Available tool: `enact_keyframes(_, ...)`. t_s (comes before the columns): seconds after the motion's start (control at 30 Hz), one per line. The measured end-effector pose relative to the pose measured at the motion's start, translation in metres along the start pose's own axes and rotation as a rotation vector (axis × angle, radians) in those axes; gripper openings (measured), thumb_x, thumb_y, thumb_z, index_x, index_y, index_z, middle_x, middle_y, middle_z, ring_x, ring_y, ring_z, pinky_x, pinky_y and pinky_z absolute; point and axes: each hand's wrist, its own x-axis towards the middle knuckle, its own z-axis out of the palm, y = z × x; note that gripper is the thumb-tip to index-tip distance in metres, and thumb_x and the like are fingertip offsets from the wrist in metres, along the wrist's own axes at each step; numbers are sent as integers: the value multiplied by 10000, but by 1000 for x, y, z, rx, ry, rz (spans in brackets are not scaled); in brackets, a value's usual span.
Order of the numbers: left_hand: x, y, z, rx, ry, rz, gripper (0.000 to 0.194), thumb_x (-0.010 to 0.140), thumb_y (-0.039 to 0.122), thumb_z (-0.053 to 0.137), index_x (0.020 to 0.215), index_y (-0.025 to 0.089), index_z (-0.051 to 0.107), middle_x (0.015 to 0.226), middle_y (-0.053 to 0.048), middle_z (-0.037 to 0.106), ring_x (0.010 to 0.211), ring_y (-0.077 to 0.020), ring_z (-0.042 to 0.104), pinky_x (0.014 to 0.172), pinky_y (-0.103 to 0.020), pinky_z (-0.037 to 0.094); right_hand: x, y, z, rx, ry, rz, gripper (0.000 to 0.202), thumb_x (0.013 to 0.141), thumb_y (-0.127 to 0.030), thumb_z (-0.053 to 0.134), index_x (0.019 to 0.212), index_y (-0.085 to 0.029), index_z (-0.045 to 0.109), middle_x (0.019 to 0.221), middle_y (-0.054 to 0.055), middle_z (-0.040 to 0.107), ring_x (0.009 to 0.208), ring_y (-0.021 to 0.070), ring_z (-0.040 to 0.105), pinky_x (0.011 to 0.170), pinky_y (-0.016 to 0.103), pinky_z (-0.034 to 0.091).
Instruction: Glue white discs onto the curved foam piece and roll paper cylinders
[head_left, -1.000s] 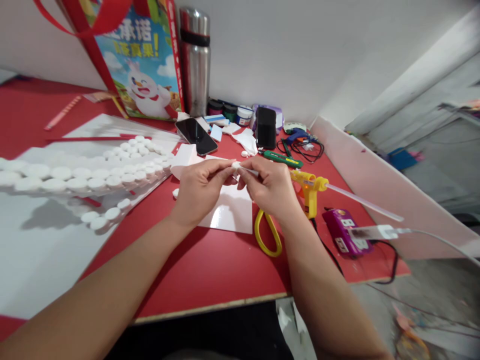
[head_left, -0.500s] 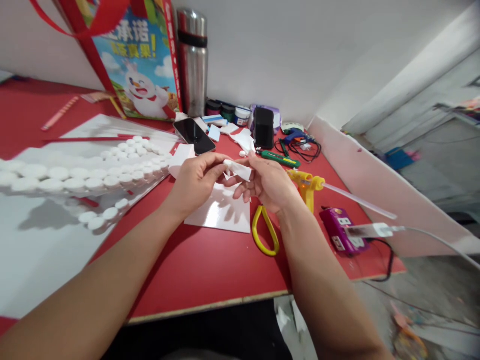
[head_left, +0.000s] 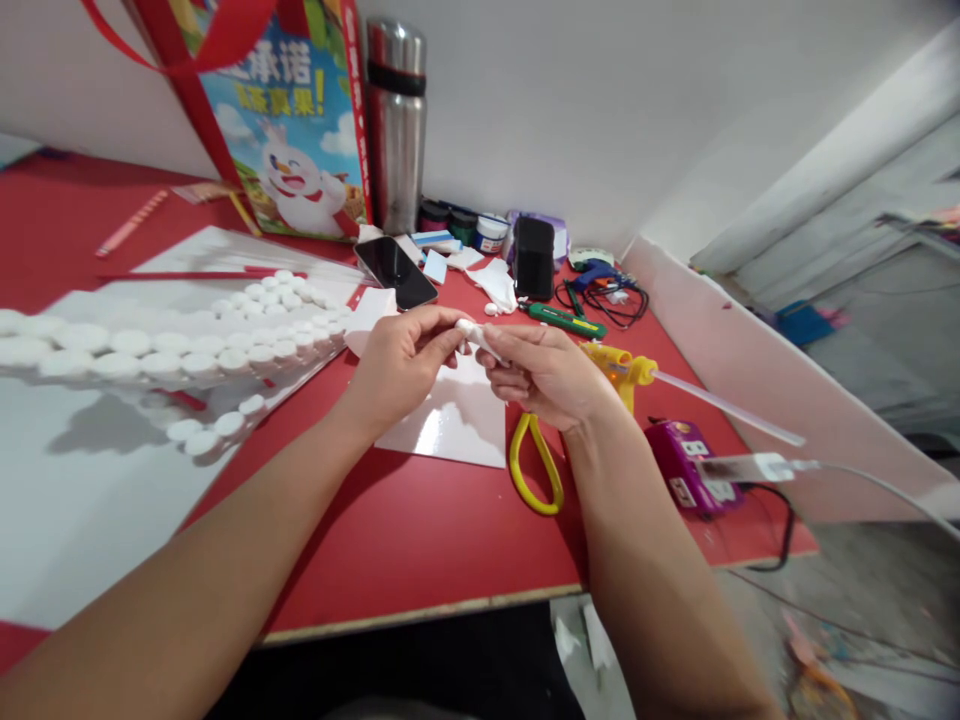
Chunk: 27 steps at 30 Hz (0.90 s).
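Both hands meet over a white glossy sheet (head_left: 457, 430) on the red table. Between them is a small white roll (head_left: 472, 330) of soft, paper-like material, its kind not clear. My left hand (head_left: 401, 365) pinches one end between thumb and fingertips. My right hand (head_left: 544, 370) is closed around the other end, thumb on top and fingers curled beneath, hiding much of it. To the left stretches a long piece built of many round white discs (head_left: 150, 350), lying on a large white board (head_left: 75, 500).
A yellow glue gun (head_left: 619, 365) and a yellow-handled tool (head_left: 532, 470) lie by my right forearm, near a purple box (head_left: 686, 465). Behind are a green cutter (head_left: 566, 318), two phones (head_left: 534, 258), a steel flask (head_left: 397, 130) and a printed bag (head_left: 289, 130).
My right fingers have curled in and closed over the white piece, whose flat loose end showed before and now is mostly covered. The view has shifted slightly.
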Motion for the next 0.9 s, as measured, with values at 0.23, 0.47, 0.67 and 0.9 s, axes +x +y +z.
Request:
enact_keyframes(0.23,0,4,4,-79,21,-63,139,873,251,721,946,145,773,762,-20,711,675,-123,622,658,-237,525,1,4,6,-326,149,-183,357,768,-411,854,948,-142,704,573,-66,521,443,41,338,417,208,233)
enact_keyframes(0.47,0,2,6,-127,42,-70,150,871,276,740,938,149,783,749,-16,714,677,-122,630,655,-235,533,6,11,5,-649,334,-385,257,847,-391,759,761,-164,675,576,-22,599,462,76,430,434,235,288)
enact_keyframes(0.67,-7,-1,13,-27,134,23,188,895,318,731,990,168,793,830,-28,759,697,-134,663,700,-260,556,3,21,15,-917,494,-627,177,859,-253,689,705,-182,640,590,-21,570,531,105,463,520,265,323)
enact_keyframes(0.9,-15,-5,18,154,230,135,210,947,347,673,1041,212,803,922,-48,785,834,-187,720,833,-320,572,-4,21,21,-961,405,-603,192,942,-291,617,773,-202,630,661,23,629,577,144,516,568,293,374)
